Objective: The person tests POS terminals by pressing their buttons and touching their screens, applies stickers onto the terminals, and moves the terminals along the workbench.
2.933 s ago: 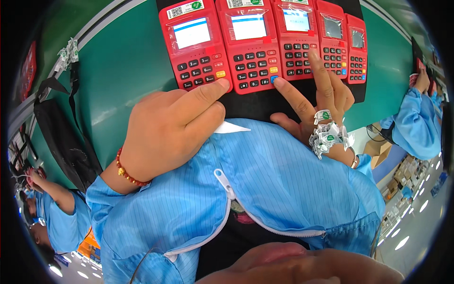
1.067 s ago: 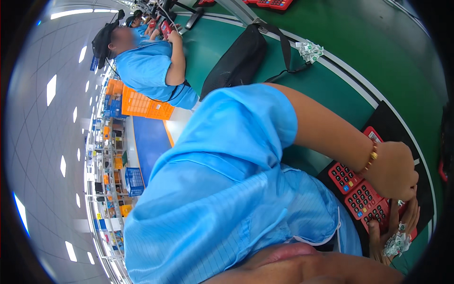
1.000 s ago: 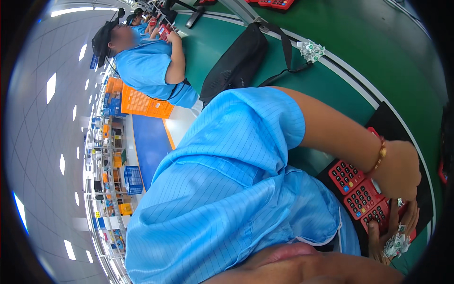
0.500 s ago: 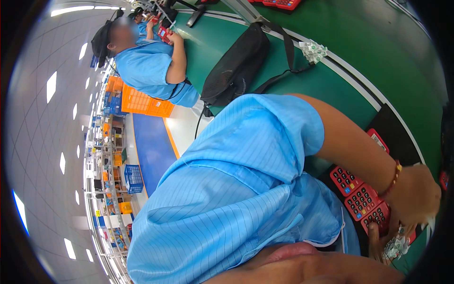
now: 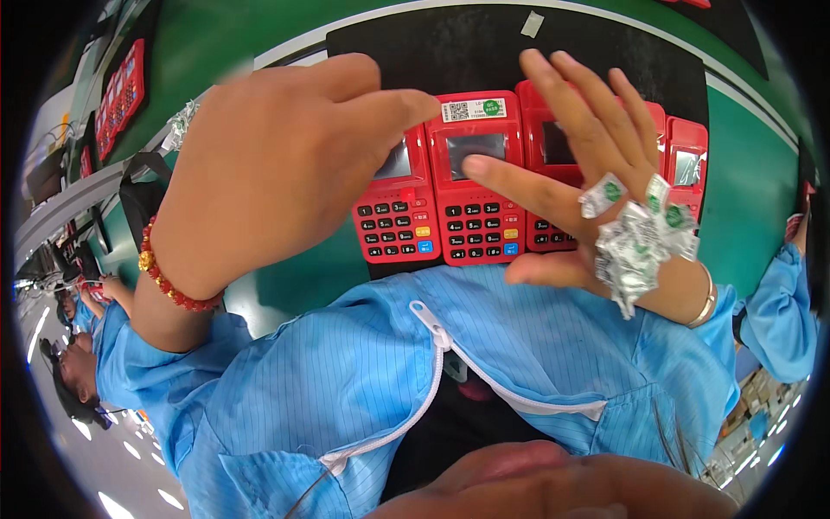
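Several red handheld card terminals with keypads stand in a row in front of me. My left hand [image 5: 285,164] is over the left end of the row, its fingers curled. One fingertip reaches the left edge of the white label [image 5: 473,110] above the screen of one card terminal [image 5: 480,186]. Whether the curled fingers hold anything is hidden. My right hand [image 5: 605,173] lies spread over the terminals to the right, with its index fingertip at that terminal's screen. Crumpled silvery stickers [image 5: 635,251] with green dots cling in a clump to its back.
Under the terminals lies a black mat [image 5: 389,52] with a small pale scrap [image 5: 532,24], on a green table [image 5: 748,164]. More red terminals [image 5: 119,99] and another sticker clump [image 5: 180,125] are at left. People in blue sit either side: a left co-worker [image 5: 112,372], a right sleeve [image 5: 778,311].
The view has swung from the left side of the room to the terminals before me. Both hands, earlier at the lower right edge, now show in the middle. My right hand's fingers now show spread.
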`<state>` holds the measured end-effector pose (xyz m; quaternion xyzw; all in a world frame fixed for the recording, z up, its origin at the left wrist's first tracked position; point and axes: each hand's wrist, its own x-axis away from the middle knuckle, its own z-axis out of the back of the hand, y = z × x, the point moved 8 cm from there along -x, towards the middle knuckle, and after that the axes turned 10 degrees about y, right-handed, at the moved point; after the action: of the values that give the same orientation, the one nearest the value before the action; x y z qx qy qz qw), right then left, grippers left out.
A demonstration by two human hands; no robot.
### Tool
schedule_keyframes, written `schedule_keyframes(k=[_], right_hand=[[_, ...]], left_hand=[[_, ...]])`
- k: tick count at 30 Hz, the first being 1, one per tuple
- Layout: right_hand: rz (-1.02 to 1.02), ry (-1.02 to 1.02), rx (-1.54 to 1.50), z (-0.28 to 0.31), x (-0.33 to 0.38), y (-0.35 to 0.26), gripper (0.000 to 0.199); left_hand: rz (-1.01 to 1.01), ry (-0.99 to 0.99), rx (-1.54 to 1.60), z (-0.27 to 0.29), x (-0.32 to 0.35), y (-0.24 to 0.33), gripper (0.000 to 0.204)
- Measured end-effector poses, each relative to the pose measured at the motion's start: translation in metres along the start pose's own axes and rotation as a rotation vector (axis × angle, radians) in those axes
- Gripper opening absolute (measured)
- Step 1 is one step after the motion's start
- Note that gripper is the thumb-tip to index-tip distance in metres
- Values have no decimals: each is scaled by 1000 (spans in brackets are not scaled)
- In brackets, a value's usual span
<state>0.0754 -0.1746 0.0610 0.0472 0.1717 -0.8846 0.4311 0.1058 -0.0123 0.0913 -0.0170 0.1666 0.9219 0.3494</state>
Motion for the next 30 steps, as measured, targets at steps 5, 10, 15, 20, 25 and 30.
schedule_keyframes(k=[5,10,15,20,25,30], right_hand=[[-10,-37,-3,-16,9,-1,86],[-12,-28,-59,-19,6,-6,85],[-51,4,-100,-18,5,-4,85],[-44,-1,-109,-17,-3,-8,87],[-10,18,-215,-24,-8,-14,76],[-27,-98,40,-24,-13,-14,75]], left_hand=[[-131,-26,-198,-10,-8,22,28],[-200,149,-115,-30,-2,18,36],[-178,165,122,-16,-17,0,26],[-242,137,65,-29,-14,-4,27],[-69,576,362,-37,-16,28,28],[-321,443,297,-4,1,52,39]])
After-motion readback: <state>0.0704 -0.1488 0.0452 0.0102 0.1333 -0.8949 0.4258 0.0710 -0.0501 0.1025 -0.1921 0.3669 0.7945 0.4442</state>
